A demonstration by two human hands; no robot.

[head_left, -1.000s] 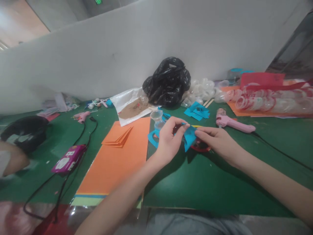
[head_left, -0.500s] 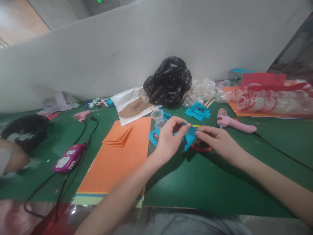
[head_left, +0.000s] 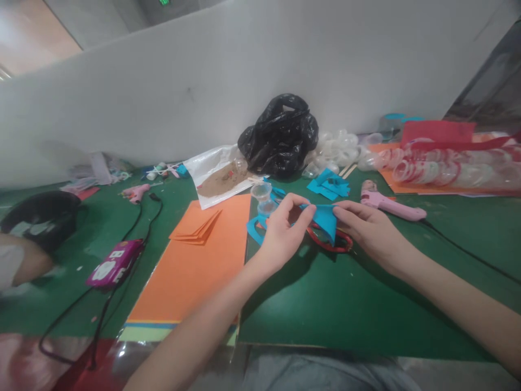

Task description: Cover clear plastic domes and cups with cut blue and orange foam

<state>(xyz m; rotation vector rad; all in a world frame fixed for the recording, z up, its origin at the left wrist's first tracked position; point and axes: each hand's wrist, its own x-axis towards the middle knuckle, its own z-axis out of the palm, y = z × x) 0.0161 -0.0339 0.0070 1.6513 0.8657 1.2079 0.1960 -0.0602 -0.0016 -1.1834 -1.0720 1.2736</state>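
Between my hands, above the green table, is a folded piece of blue paper [head_left: 325,220]. My left hand [head_left: 287,222] pinches its left end between thumb and fingers. The right end is pinched by my right hand [head_left: 360,220]. Under the paper lie red-handled scissors [head_left: 340,244], their blades hidden. Clear plastic cups [head_left: 262,193] stand just beyond my left hand, next to a cut blue paper piece [head_left: 255,231]. Several blue paper squares [head_left: 330,183] lie behind my hands. A pink glue gun [head_left: 393,206] rests to the right.
Orange sheets [head_left: 195,282] lie left of my hands, with smaller orange pieces [head_left: 197,228] on top. Farther back are a black plastic bag [head_left: 280,138] and rows of clear, red-rimmed cups [head_left: 451,171]. At left are a purple packet [head_left: 116,264], cables and another person's arm [head_left: 30,260].
The blue paper has turned in my fingers and now stretches level between both hands. My right hand has shifted slightly right and up, showing more of the red scissor handles.
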